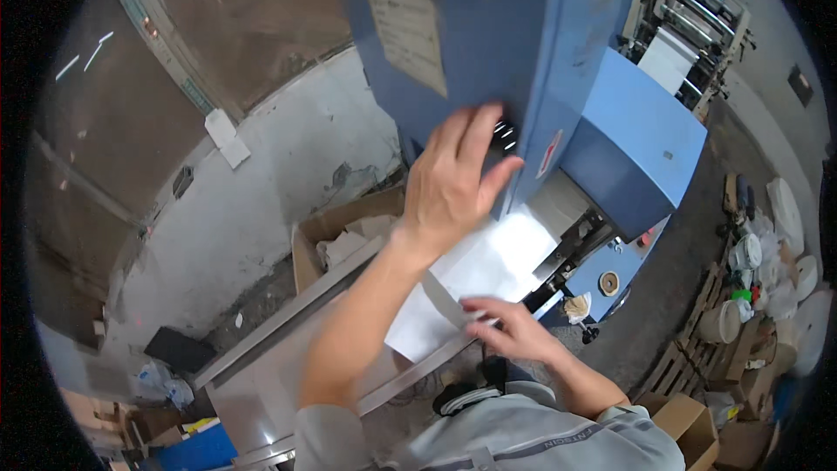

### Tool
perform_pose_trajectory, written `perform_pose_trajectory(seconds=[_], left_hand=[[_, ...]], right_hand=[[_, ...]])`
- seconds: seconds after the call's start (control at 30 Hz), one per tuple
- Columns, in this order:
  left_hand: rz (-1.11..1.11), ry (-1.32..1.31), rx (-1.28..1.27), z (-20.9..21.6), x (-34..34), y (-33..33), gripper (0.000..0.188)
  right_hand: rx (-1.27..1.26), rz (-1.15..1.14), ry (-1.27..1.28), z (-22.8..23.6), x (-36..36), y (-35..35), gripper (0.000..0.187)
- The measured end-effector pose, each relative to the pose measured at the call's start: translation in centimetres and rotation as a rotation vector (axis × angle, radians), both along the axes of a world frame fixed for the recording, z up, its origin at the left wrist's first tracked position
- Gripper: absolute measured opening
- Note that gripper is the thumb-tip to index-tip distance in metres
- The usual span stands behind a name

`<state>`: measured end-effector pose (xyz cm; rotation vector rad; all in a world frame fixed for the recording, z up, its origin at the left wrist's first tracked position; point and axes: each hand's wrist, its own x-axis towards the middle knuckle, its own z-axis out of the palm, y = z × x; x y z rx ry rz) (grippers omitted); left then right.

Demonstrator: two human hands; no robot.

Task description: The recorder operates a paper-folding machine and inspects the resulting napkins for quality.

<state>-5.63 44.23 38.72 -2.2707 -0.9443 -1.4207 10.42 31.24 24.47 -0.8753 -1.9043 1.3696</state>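
My left hand (449,176) reaches up to a dark round knob (504,135) on the side of a tall blue machine cabinet (488,26). Its fingers are stretched out and the thumb stands apart, with the knob between them; whether they touch it I cannot tell. Below, white paper (497,257) comes out of the machine over a metal table (288,375). My right hand (516,330) is at the near edge of this paper, thumb and forefinger closed about a greyish, raised strip of it. The fingertips there are partly hidden.
A cardboard box (305,253) with crumpled paper stands beyond the table, by the wall. On the right, a blue machine housing (636,139) has a tape roll (609,283) on a ledge below. Farther right lie a wooden pallet (684,340), a bucket (719,323) and bags.
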Motion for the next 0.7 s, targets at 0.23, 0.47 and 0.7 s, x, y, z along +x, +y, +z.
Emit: perform_pose_trajectory(seconds=[0.23,0.47,0.7], left_hand=[[-0.318,-0.671,-1.518,3.3,0.9,1.2,0.064],[-0.128,-0.564,-0.91,2.5,2.7,-0.9,0.042],[0.0,-0.041,-0.154,0.8,1.8,-0.4,0.042]], right_hand=[[0.527,-0.721,0.1,3.5,0.1,8.9,0.042],[0.568,-0.781,0.123,3.0,-0.2,8.8,0.043],[0.584,-0.785,0.099,3.3,-0.7,7.9,0.048]])
